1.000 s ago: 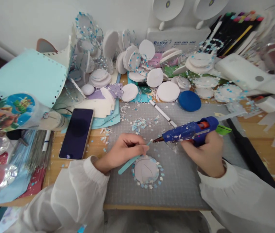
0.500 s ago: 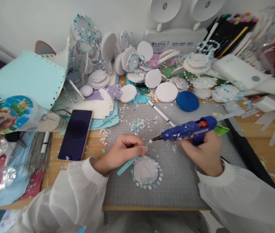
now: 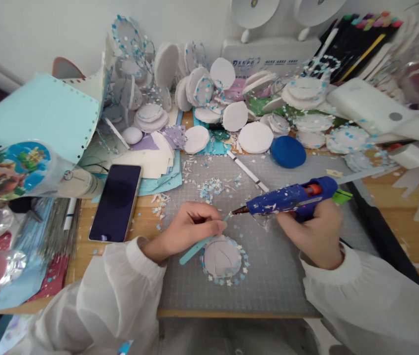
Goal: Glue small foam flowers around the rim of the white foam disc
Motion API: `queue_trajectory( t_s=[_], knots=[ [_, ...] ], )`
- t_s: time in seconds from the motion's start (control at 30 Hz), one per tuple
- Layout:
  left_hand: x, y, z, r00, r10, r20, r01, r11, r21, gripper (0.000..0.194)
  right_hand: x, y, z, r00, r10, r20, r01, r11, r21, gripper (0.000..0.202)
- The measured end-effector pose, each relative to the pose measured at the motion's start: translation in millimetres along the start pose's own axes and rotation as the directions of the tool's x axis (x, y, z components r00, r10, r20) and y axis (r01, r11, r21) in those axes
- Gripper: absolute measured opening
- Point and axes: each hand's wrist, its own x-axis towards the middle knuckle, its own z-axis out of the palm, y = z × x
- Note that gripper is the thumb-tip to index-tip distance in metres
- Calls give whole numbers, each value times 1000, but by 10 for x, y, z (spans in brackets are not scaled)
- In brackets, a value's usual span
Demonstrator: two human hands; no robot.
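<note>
My left hand [image 3: 196, 227] is closed on teal tweezers [image 3: 194, 250], whose tips point up and right. At those tips is a tiny pale piece, too small to make out well. A blue hot glue gun [image 3: 279, 201], flecked with white scraps, is gripped in my right hand [image 3: 315, 234]. Its nozzle meets or nearly meets the tweezer tips. Just below my left hand, a round white disc [image 3: 222, 261] lies on the grey cutting mat [image 3: 268, 276], ringed by small blue and white paper flowers.
Loose paper flowers [image 3: 213, 190] and a white pen [image 3: 248, 172] lie beyond my hands. A blue round lid [image 3: 288, 152] sits at the mat's back edge. White discs [image 3: 256, 137] crowd the back. At left are a phone [image 3: 116, 202] and a plastic cup [image 3: 24, 170].
Both hands stay almost in place, with the nozzle still at the tweezer tips. The whole view has shifted slightly; nothing was taken up or let go.
</note>
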Motion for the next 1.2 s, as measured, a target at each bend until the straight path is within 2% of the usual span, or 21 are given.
queue_trajectory(
  t_s=[0.6, 0.83, 1.07, 1.2],
  knots=[
    [-3, -14, -6, 1000, 6, -7, -6, 999, -48, 27, -3, 8, -14, 999, -34, -19, 33, 998, -60, 28],
    [-6, -17, -6, 1000, -8, -5, 7, 997, -73, 26, -3, 23, -28, 999, -34, 1, 34, 999, -36, 30],
    [-11, -19, -4, 1000, 8, -13, -9, 997, -73, 24, -3, 23, -27, 1000, 12, -28, -13, 1000, -2, 19],
    [-6, -20, 4, 1000, 9, -12, -10, 995, -95, 25, 6, 5, -33, 1000, 24, -3, -24, 999, 22, 18]
  ],
)
